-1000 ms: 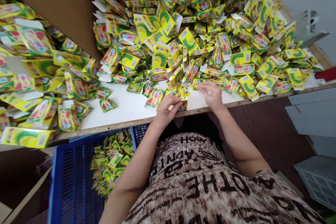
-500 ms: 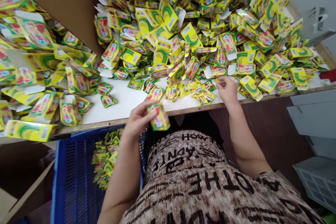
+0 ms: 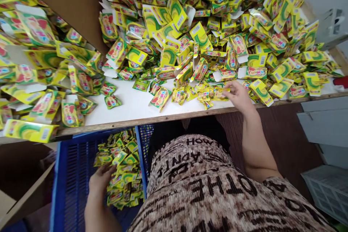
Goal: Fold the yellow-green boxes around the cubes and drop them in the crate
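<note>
My left hand (image 3: 100, 181) is down in the blue crate (image 3: 67, 185) on the floor at my left, resting on the pile of yellow-green boxes (image 3: 122, 166) inside; its fingers are partly hidden among them. My right hand (image 3: 237, 94) lies on the white table (image 3: 133, 107) near its front edge, fingers pinched on a small yellow sachet (image 3: 219, 92) in a loose cluster of sachets. A small box (image 3: 160, 98) lies on the table in front of me.
A huge heap of yellow-green cartons (image 3: 206, 25) covers the back of the table, with more on the left (image 3: 35, 72). A brown cardboard sheet (image 3: 62, 3) leans at the upper left. White crates (image 3: 328, 188) stand at the lower right.
My left hand carried a filled box from the table edge down into the blue crate. My right hand shifted a little right among the sachets.
</note>
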### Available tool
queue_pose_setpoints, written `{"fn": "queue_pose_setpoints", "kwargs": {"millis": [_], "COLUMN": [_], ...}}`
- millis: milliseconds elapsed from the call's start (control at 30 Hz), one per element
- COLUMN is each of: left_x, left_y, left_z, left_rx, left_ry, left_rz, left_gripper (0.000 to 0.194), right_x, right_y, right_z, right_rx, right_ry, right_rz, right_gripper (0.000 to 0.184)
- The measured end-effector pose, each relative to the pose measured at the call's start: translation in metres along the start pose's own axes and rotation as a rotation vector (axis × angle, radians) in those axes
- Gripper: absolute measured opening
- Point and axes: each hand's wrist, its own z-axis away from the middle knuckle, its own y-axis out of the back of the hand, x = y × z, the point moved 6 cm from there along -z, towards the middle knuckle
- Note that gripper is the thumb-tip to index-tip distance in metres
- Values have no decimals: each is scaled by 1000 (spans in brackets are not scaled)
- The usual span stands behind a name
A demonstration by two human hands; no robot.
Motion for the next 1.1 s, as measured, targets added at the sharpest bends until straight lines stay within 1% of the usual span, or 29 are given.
{"fn": "queue_pose_setpoints", "kwargs": {"millis": [67,100,133,167,200,233,267,333,400,467,500,567,600,633,667,700,733,767,833,867,900,933,967,1033,1100], "left_x": [17,32,51,74,99,125,149,192,227,254,264,276,277,277,274,269,263,255,239,231,224,218,214,209,207], "left_y": [0,0,-3,-10,-19,-33,-50,-94,-142,-185,-204,-232,-239,-243,-242,-237,-228,-216,-183,-166,-152,-141,-136,-135,-142], "left_z": [-6,-9,-12,-15,-18,-21,-23,-25,-22,-11,-4,8,12,12,10,6,-2,-12,-34,-44,-54,-63,-70,-82,-89], "left_rx": [150,220,278,296,287,243,170,-22,-196,-333,-386,-462,-481,-489,-482,-459,-412,-330,-92,33,133,191,204,142,22], "left_ry": [65,79,62,10,-63,-144,-219,-362,-524,-719,-812,-951,-984,-996,-989,-966,-927,-876,-742,-658,-565,-474,-394,-285,-234], "left_rz": [33,45,67,88,125,161,182,189,175,134,108,60,51,53,62,72,80,82,21,-49,-141,-242,-336,-436,-375], "left_gripper": [40,34,29,26,25,24,24,22,18,13,11,12,13,13,13,13,13,13,13,14,18,25,32,41,43], "right_x": [6,10,14,17,19,20,19,17,18,22,24,26,25,23,20,18,15,13,8,7,5,4,3,5,7], "right_y": [13,14,11,6,0,-6,-11,-20,-23,-23,-23,-27,-30,-33,-35,-37,-37,-36,-30,-25,-21,-17,-15,-16,-17], "right_z": [-16,-25,-32,-37,-41,-42,-41,-37,-31,-27,-26,-25,-25,-25,-25,-24,-23,-21,-16,-11,-7,-2,3,12,17], "right_rx": [63,73,76,88,121,168,218,293,328,339,335,315,307,301,297,288,270,247,208,197,181,156,116,8,-59], "right_ry": [3,-5,-20,-39,-52,-55,-50,-28,-24,-65,-89,-125,-132,-130,-124,-119,-115,-109,-82,-63,-40,-20,-8,-6,-13], "right_rz": [-9,-5,10,43,92,151,213,308,355,388,411,467,492,508,511,503,488,473,467,486,523,577,640,747,770], "right_gripper": [21,22,22,22,21,20,19,19,23,31,36,47,50,52,53,53,53,53,53,51,48,44,40,35,34]}}
